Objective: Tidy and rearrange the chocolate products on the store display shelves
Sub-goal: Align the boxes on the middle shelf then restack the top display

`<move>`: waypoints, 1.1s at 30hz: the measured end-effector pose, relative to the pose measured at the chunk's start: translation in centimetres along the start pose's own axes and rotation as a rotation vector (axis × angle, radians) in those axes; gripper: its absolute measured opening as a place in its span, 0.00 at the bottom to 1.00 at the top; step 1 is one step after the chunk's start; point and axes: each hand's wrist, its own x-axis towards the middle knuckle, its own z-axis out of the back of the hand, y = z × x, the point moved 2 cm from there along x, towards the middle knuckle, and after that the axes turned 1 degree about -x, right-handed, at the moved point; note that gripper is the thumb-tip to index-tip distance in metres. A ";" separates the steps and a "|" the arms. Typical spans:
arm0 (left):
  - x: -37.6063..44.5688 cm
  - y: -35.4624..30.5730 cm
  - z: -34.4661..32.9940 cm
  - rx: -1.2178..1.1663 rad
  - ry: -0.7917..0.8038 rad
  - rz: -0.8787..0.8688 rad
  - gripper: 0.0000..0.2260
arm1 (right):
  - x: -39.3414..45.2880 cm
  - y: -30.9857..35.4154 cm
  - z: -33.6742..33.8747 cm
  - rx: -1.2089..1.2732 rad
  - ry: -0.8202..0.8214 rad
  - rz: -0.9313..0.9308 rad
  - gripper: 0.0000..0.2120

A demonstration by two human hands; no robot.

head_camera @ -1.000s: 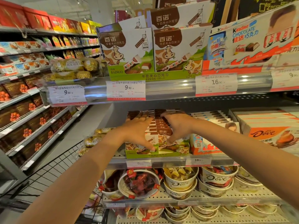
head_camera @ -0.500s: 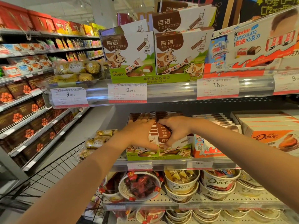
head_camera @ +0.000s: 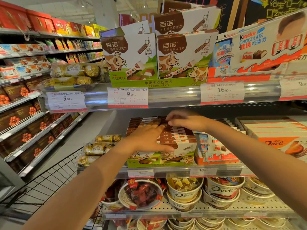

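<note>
A: Item one, fingers. What do we log?

B: Left hand (head_camera: 150,138): fingers (head_camera: 153,126) extended and spread, palm flat on the left row of Bainuo chocolate boxes (head_camera: 176,138), thumb lying forward over the front box. Released, pressing, not gripping. Right hand (head_camera: 186,121): fingers curled down, tips at the top edges of the boxes far back in the right row. We cannot tell whether they pinch a box or only touch it. Both forearms reach in from the lower corners.

A: Location of the stock?

B: Middle shelf (head_camera: 182,170), in a green display tray (head_camera: 159,163), just beside the Kinder chocolate packs (head_camera: 214,150) on its right.

A: Counts?

B: Two rows of Bainuo boxes in the tray. The right row shows about seven top edges before the hands cover the rest; the left row is mostly under the palm. Upper shelf: two Bainuo display cartons (head_camera: 157,58) in front, with more behind them. Four price tags (head_camera: 127,97) readable or partly so on the upper rail.

A: Obscured entries?

B: Dove boxes (head_camera: 279,138) run off the right edge. Dove tubs (head_camera: 184,193) below are stacked, their number unclear. Ferrero Rocher packs (head_camera: 98,148) at left sit partly behind the left forearm. The small print on the lower tags is unreadable.
</note>
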 end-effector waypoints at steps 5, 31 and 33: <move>-0.2 0.0 0.0 -0.068 -0.023 0.016 0.42 | 1.7 -0.2 -0.8 -0.221 0.026 -0.168 0.28; 0.2 0.3 0.0 -0.129 -0.059 0.014 0.45 | 3.8 -1.0 -2.6 -0.218 0.049 -0.209 0.19; 0.1 0.3 0.0 -0.105 -0.088 -0.003 0.44 | 3.9 -0.7 -2.7 -0.289 0.026 -0.171 0.19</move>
